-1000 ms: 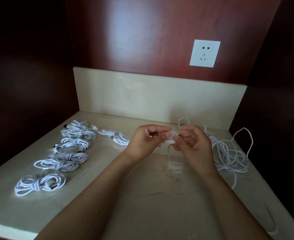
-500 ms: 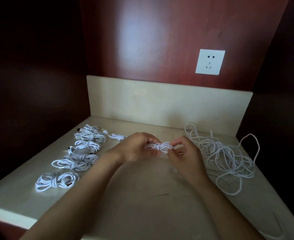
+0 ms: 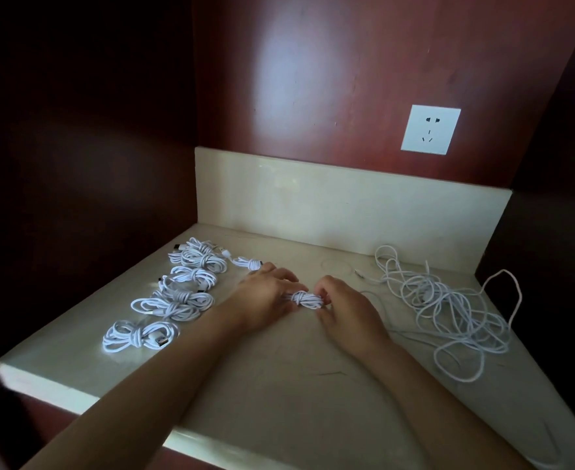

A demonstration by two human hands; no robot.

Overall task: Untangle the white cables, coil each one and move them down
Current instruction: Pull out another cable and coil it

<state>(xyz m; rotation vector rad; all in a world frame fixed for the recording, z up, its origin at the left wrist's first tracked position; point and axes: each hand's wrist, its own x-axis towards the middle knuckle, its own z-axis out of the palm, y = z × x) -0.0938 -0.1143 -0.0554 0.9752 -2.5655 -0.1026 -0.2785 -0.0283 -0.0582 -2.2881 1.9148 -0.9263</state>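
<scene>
— What is seen at twelve o'clock?
— A glossy red-brown wooden panel (image 3: 313, 79), on which a soft patch of light is reflected. A white wall socket (image 3: 430, 129) is mounted at one o'clock.
— And lower down?
— A cream stone upstand (image 3: 330, 201) is set along the back of a pale stone counter (image 3: 279, 385). A dark left panel (image 3: 75, 147) is found at nine o'clock, a dark right panel (image 3: 557, 249) at three.

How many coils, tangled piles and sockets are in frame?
Coils laid at left: 7 (the far two overlap, so approximate)
Held coil, pinched between left hand and right hand: 1
Tangled pile: 1 (strand count unclear)
Socket: 1
Total: 10
</scene>
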